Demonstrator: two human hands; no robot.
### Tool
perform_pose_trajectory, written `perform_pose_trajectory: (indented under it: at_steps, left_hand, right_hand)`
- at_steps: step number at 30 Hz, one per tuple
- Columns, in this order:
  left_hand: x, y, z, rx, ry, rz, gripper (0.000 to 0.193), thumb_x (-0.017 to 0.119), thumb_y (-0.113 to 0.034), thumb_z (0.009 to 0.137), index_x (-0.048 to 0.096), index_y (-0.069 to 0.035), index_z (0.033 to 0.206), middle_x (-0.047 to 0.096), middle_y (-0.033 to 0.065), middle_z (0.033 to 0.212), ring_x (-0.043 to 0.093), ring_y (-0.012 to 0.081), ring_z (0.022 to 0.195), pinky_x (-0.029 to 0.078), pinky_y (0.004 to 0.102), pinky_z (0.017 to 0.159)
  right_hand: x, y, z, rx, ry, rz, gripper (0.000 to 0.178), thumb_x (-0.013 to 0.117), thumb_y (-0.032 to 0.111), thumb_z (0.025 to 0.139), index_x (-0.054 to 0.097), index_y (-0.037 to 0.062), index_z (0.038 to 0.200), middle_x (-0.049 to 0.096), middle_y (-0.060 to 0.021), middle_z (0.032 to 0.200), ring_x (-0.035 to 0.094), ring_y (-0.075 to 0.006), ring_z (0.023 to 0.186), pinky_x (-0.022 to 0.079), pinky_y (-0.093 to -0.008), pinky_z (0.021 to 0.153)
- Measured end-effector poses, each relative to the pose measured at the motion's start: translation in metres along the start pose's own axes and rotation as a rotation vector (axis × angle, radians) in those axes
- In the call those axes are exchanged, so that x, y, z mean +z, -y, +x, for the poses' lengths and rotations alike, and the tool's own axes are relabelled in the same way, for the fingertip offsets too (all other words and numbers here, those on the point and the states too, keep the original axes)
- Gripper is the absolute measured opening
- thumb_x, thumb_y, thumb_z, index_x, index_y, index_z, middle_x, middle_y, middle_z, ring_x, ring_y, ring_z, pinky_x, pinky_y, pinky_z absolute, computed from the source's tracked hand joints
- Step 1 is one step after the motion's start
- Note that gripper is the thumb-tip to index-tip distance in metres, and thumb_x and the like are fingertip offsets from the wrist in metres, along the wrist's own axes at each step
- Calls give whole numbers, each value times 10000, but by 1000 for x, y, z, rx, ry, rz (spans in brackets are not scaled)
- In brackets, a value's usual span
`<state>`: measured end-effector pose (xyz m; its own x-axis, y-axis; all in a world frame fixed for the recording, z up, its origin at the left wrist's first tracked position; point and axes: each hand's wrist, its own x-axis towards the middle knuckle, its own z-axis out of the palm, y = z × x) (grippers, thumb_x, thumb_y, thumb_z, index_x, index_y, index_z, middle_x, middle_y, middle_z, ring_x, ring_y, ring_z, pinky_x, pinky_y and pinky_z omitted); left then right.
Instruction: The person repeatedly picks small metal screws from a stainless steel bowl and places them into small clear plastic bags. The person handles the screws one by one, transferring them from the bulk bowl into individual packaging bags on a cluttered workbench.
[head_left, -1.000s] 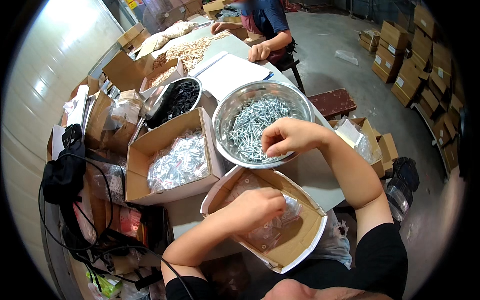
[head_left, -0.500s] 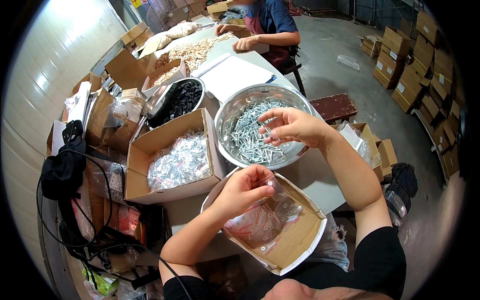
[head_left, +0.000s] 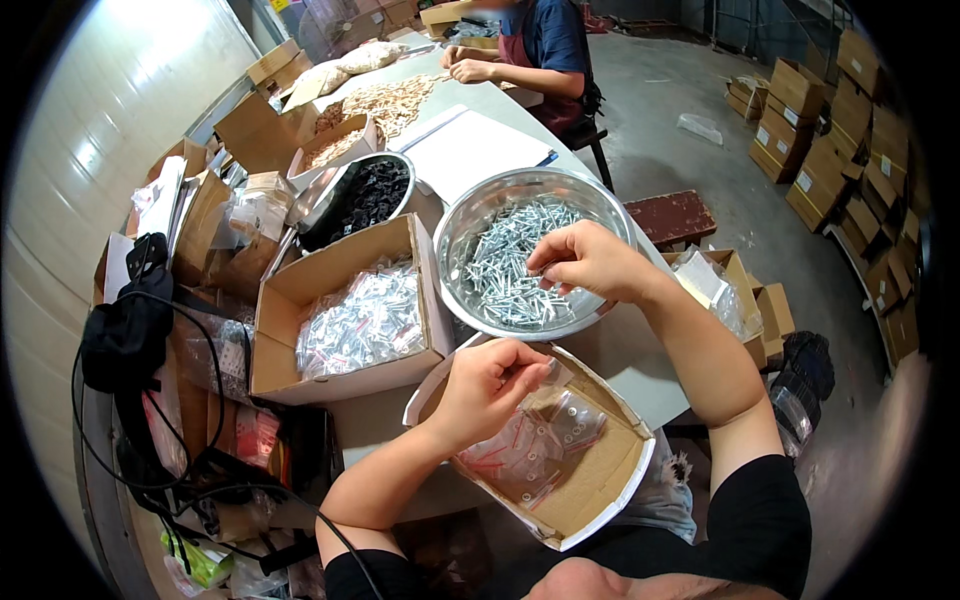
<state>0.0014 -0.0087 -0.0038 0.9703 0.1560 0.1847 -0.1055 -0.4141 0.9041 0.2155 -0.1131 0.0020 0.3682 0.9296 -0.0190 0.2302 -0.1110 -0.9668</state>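
Observation:
My right hand (head_left: 590, 262) is over a steel bowl (head_left: 622, 215) holding a heap of silvery screws (head_left: 515, 245). Its thumb and fingers are drawn together at the heap, and what lies between them is too small to make out. Lower and to the left, my left hand (head_left: 485, 390) pinches the edge of a small clear plastic bag (head_left: 556, 374), partly hidden by the fingers. Beneath it is an open cardboard tray (head_left: 600, 482) close to my body. Several flat clear bags (head_left: 520, 450) with red seal strips and small washers lie in the tray.
Left of the bowl stands a cardboard box (head_left: 262, 345) of filled clear bags (head_left: 365, 315). Beyond are a metal container of black parts (head_left: 370, 195), white paper (head_left: 475, 150) and wooden pieces (head_left: 400, 100). A co-worker (head_left: 550, 60) sits across the table; a red-brown stool (head_left: 672, 215) stands right.
My right hand's fingers, spread over the bowl before, have closed together at the screws. My left hand has turned slightly, still pinching the bag. The co-worker's hands have come together.

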Motion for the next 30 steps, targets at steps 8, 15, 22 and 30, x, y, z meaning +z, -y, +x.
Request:
perform_pose_trajectory:
  at_steps: [8,15,22,30]
  left_hand:
    - [-3,3,0,-135,-94,-222,126,678,-70,871,648,30,800,618,20,673,528,45,610,429,206,540]
    - [5,8,6,-71,-38,-362,115,704,-75,860,650,7,802,611,-2,680,530,44,630,427,202,553]
    - [-4,12,1,-121,136,-107,159,703,-88,867,624,-1,760,595,-12,675,500,29,608,398,199,526]
    - [3,8,7,79,107,-44,63,679,-50,871,684,13,868,648,28,800,558,50,715,445,206,616]
  right_hand:
    - [2,2,-2,1,8,-165,172,620,12,804,687,-26,957,691,-67,815,648,-107,710,528,-245,614]
    - [4,-1,-1,-7,-19,-323,171,657,36,777,703,-14,934,704,-99,796,661,-131,699,529,-266,619]
    - [15,-5,5,-55,84,-698,211,670,43,717,716,23,922,692,-164,801,683,-272,732,534,-343,693]
    - [30,-8,21,-31,128,-805,235,694,63,742,715,61,976,696,-162,903,675,-305,869,526,-386,795]
